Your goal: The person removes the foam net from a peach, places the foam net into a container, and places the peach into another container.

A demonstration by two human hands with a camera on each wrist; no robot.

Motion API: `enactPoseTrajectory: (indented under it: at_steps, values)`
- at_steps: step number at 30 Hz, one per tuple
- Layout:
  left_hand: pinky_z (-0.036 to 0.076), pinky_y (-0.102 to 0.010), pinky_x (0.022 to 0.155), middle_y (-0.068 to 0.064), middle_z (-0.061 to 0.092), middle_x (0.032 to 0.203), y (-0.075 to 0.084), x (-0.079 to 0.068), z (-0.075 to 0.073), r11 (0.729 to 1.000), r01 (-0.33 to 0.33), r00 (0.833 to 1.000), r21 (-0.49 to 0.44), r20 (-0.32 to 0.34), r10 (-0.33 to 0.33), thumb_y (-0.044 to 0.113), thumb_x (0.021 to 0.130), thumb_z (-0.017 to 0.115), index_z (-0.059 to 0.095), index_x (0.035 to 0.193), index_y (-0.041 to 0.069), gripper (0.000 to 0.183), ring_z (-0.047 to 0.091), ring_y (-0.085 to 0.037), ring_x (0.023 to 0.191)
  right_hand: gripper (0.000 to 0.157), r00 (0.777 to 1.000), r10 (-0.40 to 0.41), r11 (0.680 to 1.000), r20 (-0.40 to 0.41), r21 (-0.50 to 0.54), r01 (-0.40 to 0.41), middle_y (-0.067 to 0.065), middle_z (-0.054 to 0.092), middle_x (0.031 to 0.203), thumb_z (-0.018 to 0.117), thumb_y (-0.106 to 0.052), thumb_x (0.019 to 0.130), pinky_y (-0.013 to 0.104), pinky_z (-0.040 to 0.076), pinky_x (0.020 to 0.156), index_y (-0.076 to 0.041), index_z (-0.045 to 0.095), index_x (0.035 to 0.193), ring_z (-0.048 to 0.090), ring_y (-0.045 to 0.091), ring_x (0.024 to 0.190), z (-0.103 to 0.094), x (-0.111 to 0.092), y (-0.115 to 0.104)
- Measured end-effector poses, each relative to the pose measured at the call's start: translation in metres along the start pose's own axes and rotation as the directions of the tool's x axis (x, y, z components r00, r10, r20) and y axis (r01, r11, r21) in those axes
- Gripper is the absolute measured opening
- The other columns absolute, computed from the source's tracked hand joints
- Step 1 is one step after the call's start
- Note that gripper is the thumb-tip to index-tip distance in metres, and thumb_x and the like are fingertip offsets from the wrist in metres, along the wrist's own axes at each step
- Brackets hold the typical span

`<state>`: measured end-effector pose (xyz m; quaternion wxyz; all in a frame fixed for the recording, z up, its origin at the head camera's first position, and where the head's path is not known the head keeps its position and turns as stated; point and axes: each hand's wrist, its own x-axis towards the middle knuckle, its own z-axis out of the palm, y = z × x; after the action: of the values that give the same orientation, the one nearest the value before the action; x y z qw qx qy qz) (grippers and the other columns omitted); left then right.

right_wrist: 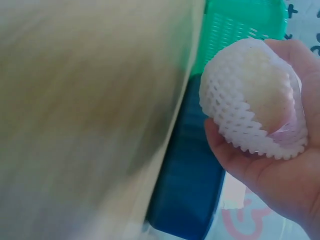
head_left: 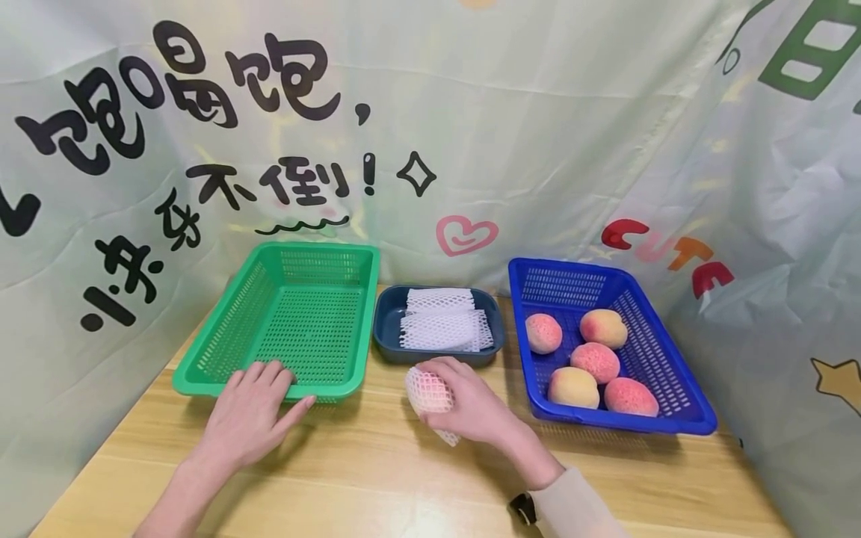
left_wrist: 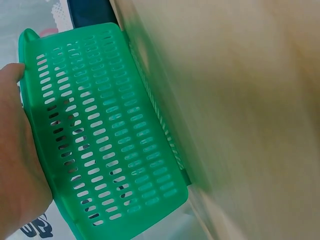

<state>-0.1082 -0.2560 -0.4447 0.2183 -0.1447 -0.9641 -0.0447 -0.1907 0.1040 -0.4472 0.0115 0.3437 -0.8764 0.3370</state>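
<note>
My left hand (head_left: 252,411) rests over the front rim of a green basket (head_left: 366,299), its fingers reaching just inside and the thumb spread to the right. In the left wrist view the thumb (left_wrist: 12,75) lies at the basket's rim. My right hand (head_left: 471,400) grips a pinkish peach (right_wrist: 267,90) in a white foam net sleeve (right_wrist: 225,110), in front of a dark blue tray (head_left: 386,351). An end of the sleeve hangs below the fruit in the head view. White foam nets (head_left: 440,331) lie in the tray.
To the right stands a blue basket (head_left: 521,321) holding several peaches (head_left: 595,362). All of it is on a wooden table (head_left: 377,478). A printed cloth (head_left: 565,134) hangs behind and along the sides.
</note>
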Motion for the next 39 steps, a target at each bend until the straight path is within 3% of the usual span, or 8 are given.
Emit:
enactPoseTrajectory:
  at_steps: [13, 19, 25, 29, 33, 36, 39]
  values:
    - [0.042, -0.044, 0.075, -0.005, 0.063, 0.102, 0.003, 0.003, -0.002, 1.0, 0.003, 1.0, -0.003, -0.001, -0.003, 0.053, 0.097, 0.063, 0.062, 0.095, 0.013, 0.039, 0.057, -0.03, 0.096, 0.076, 0.965, -0.061, 0.989, -0.255, 0.117, 0.093, -0.003, 0.059, 0.142, 0.093, -0.024, 0.071, 0.051, 0.048, 0.105, -0.022, 0.061, 0.14, 0.056, 0.02, 0.13, -0.028, 0.007, -0.006]
    - [0.043, -0.045, 0.077, -0.004, 0.063, 0.103, 0.005, 0.004, 0.0, 1.0, 0.01, 1.0, -0.01, 0.028, -0.01, 0.052, 0.099, 0.062, 0.064, 0.099, 0.012, 0.041, 0.057, -0.03, 0.097, 0.077, 0.919, -0.048, 0.966, -0.391, 0.215, 0.142, -0.001, 0.06, 0.142, 0.097, -0.016, 0.07, 0.05, 0.049, 0.104, -0.02, 0.062, 0.139, 0.056, 0.021, 0.13, -0.047, 0.013, -0.012]
    - [0.042, -0.044, 0.077, -0.004, 0.063, 0.104, 0.008, 0.007, 0.001, 0.999, 0.022, 0.999, -0.027, 0.051, -0.021, 0.053, 0.099, 0.062, 0.064, 0.101, 0.012, 0.041, 0.056, -0.029, 0.098, 0.078, 0.857, -0.055, 0.95, -0.513, 0.237, 0.202, 0.0, 0.06, 0.142, 0.098, -0.01, 0.069, 0.03, 0.047, 0.106, -0.016, 0.064, 0.138, 0.057, 0.02, 0.128, -0.065, 0.018, -0.017]
    - [0.043, -0.045, 0.079, -0.004, 0.064, 0.107, 0.008, 0.011, -0.004, 0.997, 0.059, 0.992, -0.056, 0.114, -0.052, 0.056, 0.099, 0.061, 0.066, 0.106, 0.011, 0.046, 0.057, -0.027, 0.1, 0.081, 0.832, -0.059, 0.942, -0.552, 0.244, 0.229, 0.001, 0.06, 0.144, 0.097, -0.005, 0.067, 0.025, 0.044, 0.107, -0.015, 0.063, 0.14, 0.056, 0.021, 0.13, -0.073, 0.018, -0.02]
    - [0.045, -0.047, 0.082, -0.002, 0.063, 0.108, 0.009, 0.017, -0.014, 0.986, 0.122, 0.979, -0.114, 0.176, -0.101, 0.062, 0.093, 0.068, 0.065, 0.111, 0.011, 0.054, 0.058, -0.025, 0.1, 0.085, 0.829, -0.05, 0.933, -0.557, 0.269, 0.237, -0.002, 0.059, 0.146, 0.097, -0.003, 0.067, 0.027, 0.044, 0.107, -0.016, 0.061, 0.142, 0.055, 0.02, 0.131, -0.076, 0.016, -0.021]
    - [0.046, -0.051, 0.087, -0.003, 0.062, 0.114, 0.012, 0.024, -0.022, 0.975, 0.137, 0.981, -0.177, 0.157, -0.11, 0.062, 0.088, 0.074, 0.063, 0.117, 0.01, 0.06, 0.059, -0.027, 0.106, 0.087, 0.826, -0.046, 0.926, -0.562, 0.287, 0.246, -0.004, 0.058, 0.146, 0.097, -0.001, 0.067, 0.027, 0.044, 0.108, -0.016, 0.059, 0.144, 0.054, 0.02, 0.132, -0.077, 0.015, -0.021]
    - [0.045, -0.056, 0.096, -0.007, 0.061, 0.122, 0.02, 0.037, -0.027, 0.953, 0.118, 0.992, -0.279, 0.083, -0.099, 0.055, 0.09, 0.076, 0.06, 0.125, 0.008, 0.06, 0.057, -0.03, 0.116, 0.088, 0.815, -0.048, 0.918, -0.577, 0.295, 0.263, -0.003, 0.058, 0.147, 0.097, 0.001, 0.066, 0.028, 0.042, 0.11, -0.015, 0.059, 0.143, 0.053, 0.02, 0.133, -0.078, 0.014, -0.021]
